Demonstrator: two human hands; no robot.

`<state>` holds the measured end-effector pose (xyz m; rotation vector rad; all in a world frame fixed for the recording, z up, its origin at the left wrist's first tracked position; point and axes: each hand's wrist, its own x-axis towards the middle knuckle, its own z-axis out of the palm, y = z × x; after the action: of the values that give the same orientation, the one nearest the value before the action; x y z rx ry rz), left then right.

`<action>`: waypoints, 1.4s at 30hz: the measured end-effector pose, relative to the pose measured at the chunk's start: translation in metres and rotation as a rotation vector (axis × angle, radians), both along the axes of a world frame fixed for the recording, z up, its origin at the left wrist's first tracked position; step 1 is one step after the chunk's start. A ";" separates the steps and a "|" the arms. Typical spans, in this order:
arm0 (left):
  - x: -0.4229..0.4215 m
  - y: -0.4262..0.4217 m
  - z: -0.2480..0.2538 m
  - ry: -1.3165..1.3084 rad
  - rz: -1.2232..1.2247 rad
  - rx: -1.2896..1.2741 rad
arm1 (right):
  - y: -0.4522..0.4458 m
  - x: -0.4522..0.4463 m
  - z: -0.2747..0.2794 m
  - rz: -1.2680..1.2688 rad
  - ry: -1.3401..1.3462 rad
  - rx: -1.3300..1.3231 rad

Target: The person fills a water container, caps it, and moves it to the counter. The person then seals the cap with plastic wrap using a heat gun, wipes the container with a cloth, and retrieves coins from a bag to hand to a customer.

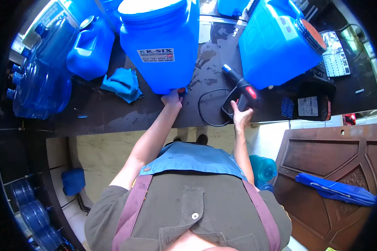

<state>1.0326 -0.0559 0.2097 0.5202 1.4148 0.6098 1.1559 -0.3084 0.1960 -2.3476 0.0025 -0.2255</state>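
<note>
My left hand (172,99) is at the bottom front of the large blue container (159,46) with a K-SIX label. Its fingers are curled by a small dark and red item, too hidden to name. My right hand (241,116) is closed on the handle of a black heat gun (244,90) with a red label, whose metal nozzle points up and left. The gun's black cord (200,109) loops on the dark table (151,113) between my hands. A crumpled blue cloth (123,83) lies left of the labelled container.
Another blue container (276,46) with an orange-brown lid stands at the right. A blue jug (92,50) and clear blue bottles (42,88) stand at the left. Boxes (312,108) lie near the right front edge. A wooden door panel (322,154) is below right.
</note>
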 end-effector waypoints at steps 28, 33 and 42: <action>0.008 0.002 0.002 -0.028 0.113 0.054 | -0.008 -0.059 0.030 0.443 0.417 0.226; 0.005 0.000 0.005 -0.091 0.091 0.059 | -0.011 -0.059 0.002 0.483 0.199 0.190; 0.007 0.012 -0.020 -0.171 0.127 0.003 | -0.022 -0.068 0.017 0.467 0.517 0.181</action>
<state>1.0400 -0.0439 0.1893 0.3734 1.2912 0.7413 1.0882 -0.3307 0.2132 -2.0935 -0.2583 0.5851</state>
